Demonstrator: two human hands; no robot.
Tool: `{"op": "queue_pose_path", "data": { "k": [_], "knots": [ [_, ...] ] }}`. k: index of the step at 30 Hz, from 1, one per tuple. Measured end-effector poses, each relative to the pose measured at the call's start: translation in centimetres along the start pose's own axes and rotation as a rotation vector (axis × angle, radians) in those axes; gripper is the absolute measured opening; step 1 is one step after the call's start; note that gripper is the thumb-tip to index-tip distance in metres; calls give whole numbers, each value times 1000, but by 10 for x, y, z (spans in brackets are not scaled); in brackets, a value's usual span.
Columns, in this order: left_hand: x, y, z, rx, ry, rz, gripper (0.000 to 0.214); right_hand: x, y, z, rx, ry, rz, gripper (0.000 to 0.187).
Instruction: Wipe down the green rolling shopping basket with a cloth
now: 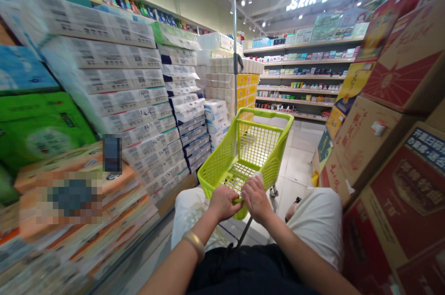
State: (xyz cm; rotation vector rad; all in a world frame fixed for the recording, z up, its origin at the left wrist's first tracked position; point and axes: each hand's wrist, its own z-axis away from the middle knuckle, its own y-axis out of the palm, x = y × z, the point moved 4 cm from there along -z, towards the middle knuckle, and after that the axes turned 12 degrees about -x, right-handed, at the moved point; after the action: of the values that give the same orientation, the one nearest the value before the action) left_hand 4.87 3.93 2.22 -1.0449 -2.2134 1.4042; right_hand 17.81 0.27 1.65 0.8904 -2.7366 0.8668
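Observation:
A lime-green plastic shopping cart [222, 158] stands in the aisle right in front of me, its basket empty. My left hand [224, 202] grips the near rim of the cart. My right hand [256, 198] rests beside it on the same rim, fingers curled over the edge and touching something pale there. A gold bangle sits on my left wrist. My knees in light trousers show below the cart on both sides.
Stacked packs of tissue and toilet paper [132, 100] fill the left side. Red and brown cardboard boxes [389, 137] are piled on the right. Shelves of small bottles [299, 86] close the far end. A thin metal pole [234, 30] rises behind the cart.

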Motion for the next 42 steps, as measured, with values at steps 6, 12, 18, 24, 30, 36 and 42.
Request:
{"op": "queue_pose_path", "data": {
  "k": [6, 12, 18, 24, 30, 36, 42],
  "knots": [
    [2, -2, 2, 5, 4, 26, 31, -13, -5, -8, 124, -134, -40, 17],
    [-2, -1, 0, 1, 5, 21, 32, -36, -11, -22, -4, 37, 22, 24],
    [1, 0, 2, -19, 10, 24, 27, 10, 2, 6, 52, -55, -53, 19],
    [1, 0, 2, -29, 11, 43, 29, -39, -12, -24, 65, -57, 6, 22],
    [1, 1, -1, -41, 6, 58, 27, -23, -2, -13, -2, 39, 35, 23],
    [5, 0, 0, -52, 17, 69, 27, -2, 3, -2, 138, -127, -31, 20],
    [2, -1, -2, -48, -7, 77, 30, -55, -12, -33, 49, -3, 54, 26]
  ]
}}
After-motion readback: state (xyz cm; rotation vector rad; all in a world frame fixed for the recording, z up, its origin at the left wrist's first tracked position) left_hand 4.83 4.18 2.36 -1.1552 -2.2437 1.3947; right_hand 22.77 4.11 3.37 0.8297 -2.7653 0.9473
